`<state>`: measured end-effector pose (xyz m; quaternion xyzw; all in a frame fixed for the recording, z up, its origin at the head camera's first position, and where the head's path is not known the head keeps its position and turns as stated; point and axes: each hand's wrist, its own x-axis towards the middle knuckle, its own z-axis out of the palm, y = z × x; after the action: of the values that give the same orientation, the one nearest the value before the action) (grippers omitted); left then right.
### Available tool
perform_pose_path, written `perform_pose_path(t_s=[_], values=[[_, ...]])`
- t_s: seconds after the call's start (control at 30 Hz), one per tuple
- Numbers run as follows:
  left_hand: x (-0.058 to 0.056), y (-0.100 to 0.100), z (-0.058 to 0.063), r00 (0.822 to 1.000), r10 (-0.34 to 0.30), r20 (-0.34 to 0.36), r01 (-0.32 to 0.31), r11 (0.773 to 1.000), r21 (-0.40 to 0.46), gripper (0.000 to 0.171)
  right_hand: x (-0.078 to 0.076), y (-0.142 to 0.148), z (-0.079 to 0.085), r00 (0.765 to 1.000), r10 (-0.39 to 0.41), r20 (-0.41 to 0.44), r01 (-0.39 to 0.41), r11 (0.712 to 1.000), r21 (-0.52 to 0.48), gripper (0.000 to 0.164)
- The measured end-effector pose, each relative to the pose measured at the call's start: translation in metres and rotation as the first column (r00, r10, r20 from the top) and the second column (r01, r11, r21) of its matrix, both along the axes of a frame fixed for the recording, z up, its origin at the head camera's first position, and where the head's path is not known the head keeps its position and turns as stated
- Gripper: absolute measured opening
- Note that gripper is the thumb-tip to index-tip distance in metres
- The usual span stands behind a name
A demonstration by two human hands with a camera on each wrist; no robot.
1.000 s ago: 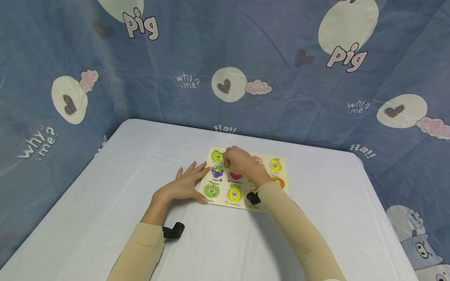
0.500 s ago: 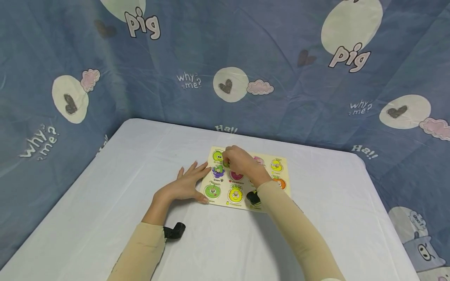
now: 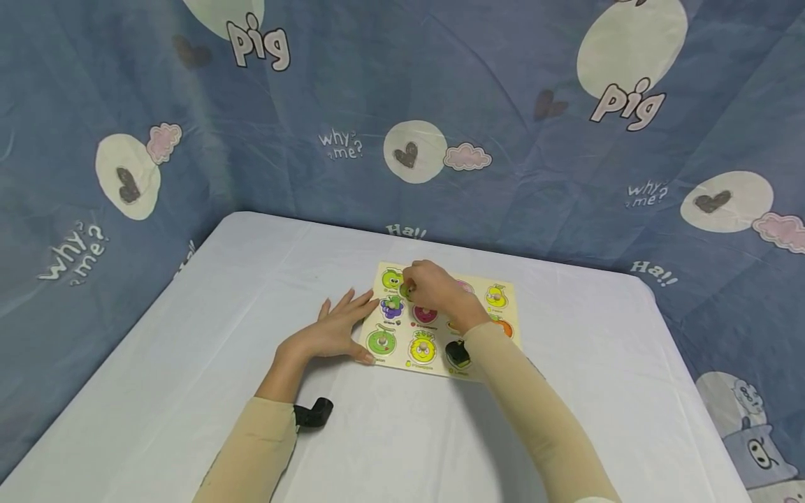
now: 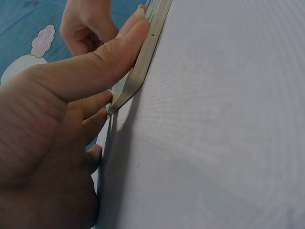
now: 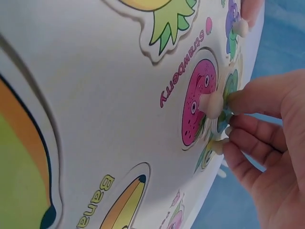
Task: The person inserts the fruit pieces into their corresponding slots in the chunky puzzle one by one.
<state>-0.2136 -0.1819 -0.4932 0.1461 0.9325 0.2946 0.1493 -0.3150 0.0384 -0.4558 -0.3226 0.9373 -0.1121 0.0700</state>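
A cream wooden peg puzzle board (image 3: 402,332) with cartoon fruit pieces lies on the white table. My right hand (image 3: 435,286) reaches over its top row and pinches a round green puzzle piece (image 5: 230,88) between thumb and fingers, just beyond the strawberry piece (image 5: 198,102) and its wooden knob. Fingers hide part of the green piece. Spread at the board's left edge, my left hand (image 3: 322,337) has its thumb on the near corner, with fingertips along the side. Close by are the apple piece (image 3: 391,279), grape piece (image 3: 391,307) and melon piece (image 3: 381,342).
Other pieces on the board include a pineapple (image 3: 423,347), a pear (image 3: 496,296) and an orange (image 3: 503,326), partly covered by the right forearm. A blue patterned curtain (image 3: 302,181) hangs behind the white-covered table (image 3: 402,440).
The right hand has shifted very slightly right, baring a little more of the green piece. The left hand stays at the board's edge.
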Motion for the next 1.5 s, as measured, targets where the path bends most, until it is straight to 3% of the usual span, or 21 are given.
perform_pose_path(t_s=[0.57, 1.2, 1.5], values=[[-0.002, -0.001, 0.001, 1.0, -0.02, -0.004, 0.02, 1.0, 0.003, 0.118, -0.004, -0.001, -0.001, 1.0, -0.001, -0.02, 0.001, 1.0, -0.022, 0.005], [-0.002, -0.003, 0.0, 1.0, -0.02, -0.012, 0.02, 1.0, -0.012, 0.118, -0.013, -0.013, -0.005, 0.994, 0.026, -0.106, -0.039, 0.992, -0.117, 0.016], [0.001, -0.001, 0.001, 1.0, -0.014, -0.01, 0.014, 1.0, 0.001, 0.118, -0.014, -0.017, -0.007, 0.993, 0.033, -0.112, -0.046, 0.992, -0.113, 0.017]])
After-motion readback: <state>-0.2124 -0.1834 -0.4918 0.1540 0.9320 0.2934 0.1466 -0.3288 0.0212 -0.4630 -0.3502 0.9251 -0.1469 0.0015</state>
